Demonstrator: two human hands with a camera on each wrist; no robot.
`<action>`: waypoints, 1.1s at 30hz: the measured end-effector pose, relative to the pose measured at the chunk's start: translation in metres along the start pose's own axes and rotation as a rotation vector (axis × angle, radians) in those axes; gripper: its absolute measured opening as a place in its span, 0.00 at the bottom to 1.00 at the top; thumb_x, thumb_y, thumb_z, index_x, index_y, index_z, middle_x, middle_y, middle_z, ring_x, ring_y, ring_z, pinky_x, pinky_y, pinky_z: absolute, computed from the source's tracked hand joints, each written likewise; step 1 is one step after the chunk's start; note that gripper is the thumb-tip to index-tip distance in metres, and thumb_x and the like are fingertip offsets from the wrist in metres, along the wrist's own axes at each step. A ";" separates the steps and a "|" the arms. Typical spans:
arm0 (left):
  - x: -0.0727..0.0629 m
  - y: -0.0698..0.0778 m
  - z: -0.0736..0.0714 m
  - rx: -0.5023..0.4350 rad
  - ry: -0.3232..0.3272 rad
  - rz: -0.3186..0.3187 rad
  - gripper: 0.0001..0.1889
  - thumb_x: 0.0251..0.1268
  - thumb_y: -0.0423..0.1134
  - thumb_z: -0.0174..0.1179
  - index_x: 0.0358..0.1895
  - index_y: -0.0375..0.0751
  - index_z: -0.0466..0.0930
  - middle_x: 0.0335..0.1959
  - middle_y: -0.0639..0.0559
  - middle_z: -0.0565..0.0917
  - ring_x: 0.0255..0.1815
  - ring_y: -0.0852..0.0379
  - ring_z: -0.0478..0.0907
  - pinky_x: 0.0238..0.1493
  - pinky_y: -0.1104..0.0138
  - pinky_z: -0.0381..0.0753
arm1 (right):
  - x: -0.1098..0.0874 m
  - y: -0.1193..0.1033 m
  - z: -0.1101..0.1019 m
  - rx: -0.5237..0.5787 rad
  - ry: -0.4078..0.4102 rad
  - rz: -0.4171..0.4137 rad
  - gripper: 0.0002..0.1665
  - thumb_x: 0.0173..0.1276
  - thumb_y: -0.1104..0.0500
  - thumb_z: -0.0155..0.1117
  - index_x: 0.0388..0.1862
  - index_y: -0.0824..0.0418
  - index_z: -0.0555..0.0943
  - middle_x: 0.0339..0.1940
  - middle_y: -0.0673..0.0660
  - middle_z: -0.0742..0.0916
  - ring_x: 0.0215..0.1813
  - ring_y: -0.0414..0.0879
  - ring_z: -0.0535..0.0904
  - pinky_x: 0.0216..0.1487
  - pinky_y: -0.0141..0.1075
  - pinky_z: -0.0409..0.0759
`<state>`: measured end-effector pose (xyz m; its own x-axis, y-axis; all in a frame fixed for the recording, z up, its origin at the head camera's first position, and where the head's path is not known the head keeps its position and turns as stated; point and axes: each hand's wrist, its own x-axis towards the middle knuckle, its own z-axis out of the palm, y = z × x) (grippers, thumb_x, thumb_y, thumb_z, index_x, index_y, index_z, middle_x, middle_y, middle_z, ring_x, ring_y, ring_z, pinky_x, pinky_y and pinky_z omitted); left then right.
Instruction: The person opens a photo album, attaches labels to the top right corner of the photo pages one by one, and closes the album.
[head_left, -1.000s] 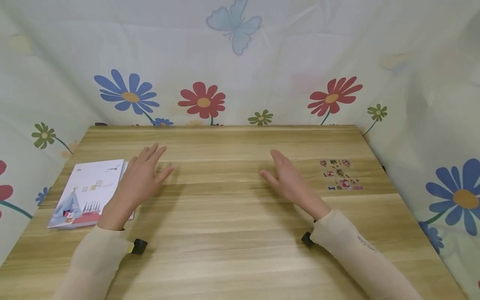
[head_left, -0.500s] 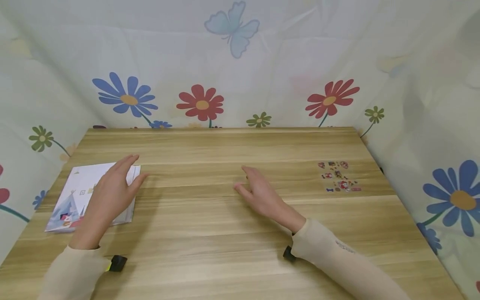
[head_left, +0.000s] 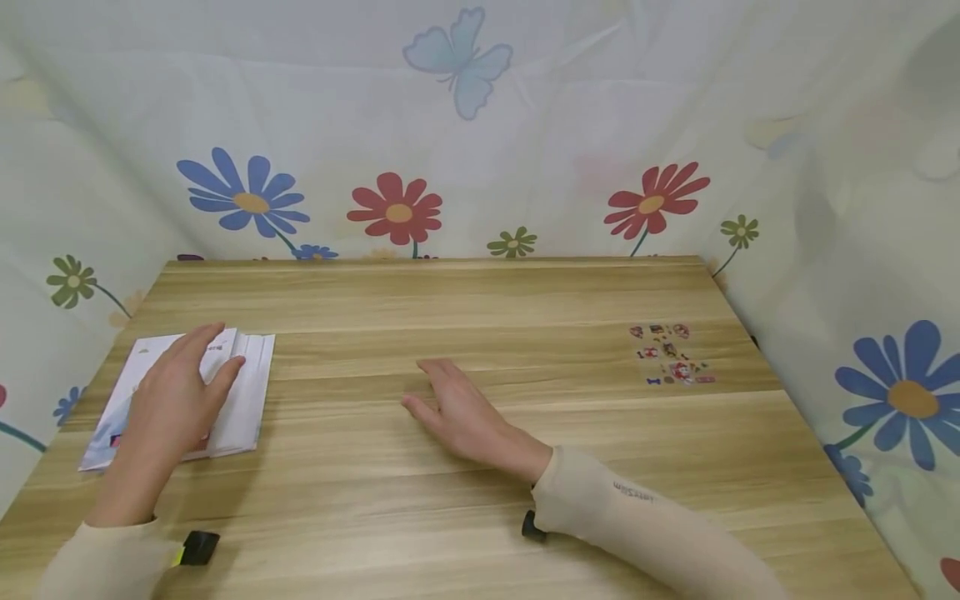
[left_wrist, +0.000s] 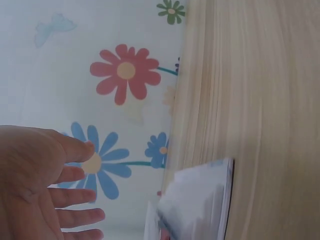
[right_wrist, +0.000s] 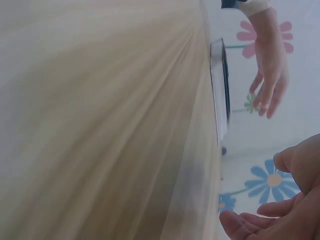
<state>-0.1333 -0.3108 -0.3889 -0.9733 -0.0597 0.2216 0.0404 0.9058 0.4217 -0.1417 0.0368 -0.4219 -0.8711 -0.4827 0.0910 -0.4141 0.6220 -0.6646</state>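
A white booklet with a printed tent picture on its cover lies at the table's left side. Above it hovers my left hand, fingers relaxed and holding nothing; it covers part of the cover. In the left wrist view the hand is spread apart from the booklet, whose layered pages show at the edge. My right hand hangs over the middle of the table, thumb apart from the fingers, with nothing in it. The right wrist view shows its loosely bent fingers.
On the right of the wooden table lies a clear sheet of small colourful stickers. A cloth printed with flowers and a butterfly hangs behind the table and along both sides. Each wrist carries a small black camera.
Both hands have moved left and toward the near edge. The left hand has come over the booklet, uncovering its right edge; the right hand has left the sticker side for the middle.
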 end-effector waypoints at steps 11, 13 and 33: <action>-0.010 -0.036 -0.014 0.046 -0.018 -0.203 0.35 0.78 0.40 0.56 0.79 0.27 0.55 0.73 0.20 0.61 0.70 0.18 0.59 0.65 0.27 0.60 | 0.022 -0.033 0.023 -0.013 -0.046 -0.037 0.36 0.81 0.45 0.57 0.76 0.67 0.69 0.70 0.62 0.78 0.71 0.51 0.74 0.71 0.41 0.72; -0.011 -0.042 -0.017 0.050 -0.004 -0.242 0.34 0.78 0.39 0.55 0.78 0.26 0.54 0.74 0.20 0.59 0.72 0.18 0.57 0.67 0.27 0.57 | 0.027 -0.038 0.027 -0.004 -0.059 -0.037 0.36 0.81 0.44 0.56 0.76 0.67 0.69 0.70 0.61 0.78 0.71 0.50 0.74 0.71 0.40 0.72; -0.013 -0.101 -0.021 0.036 -0.049 -0.379 0.35 0.79 0.41 0.51 0.75 0.17 0.52 0.72 0.14 0.55 0.75 0.19 0.49 0.72 0.30 0.50 | 0.063 -0.082 0.064 0.007 -0.103 -0.029 0.35 0.80 0.42 0.57 0.74 0.63 0.72 0.70 0.56 0.78 0.69 0.42 0.75 0.66 0.29 0.73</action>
<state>-0.1203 -0.4102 -0.4159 -0.9273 -0.3740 0.0128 -0.3318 0.8375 0.4341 -0.1458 -0.0843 -0.4094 -0.8271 -0.5610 0.0339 -0.4363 0.6030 -0.6679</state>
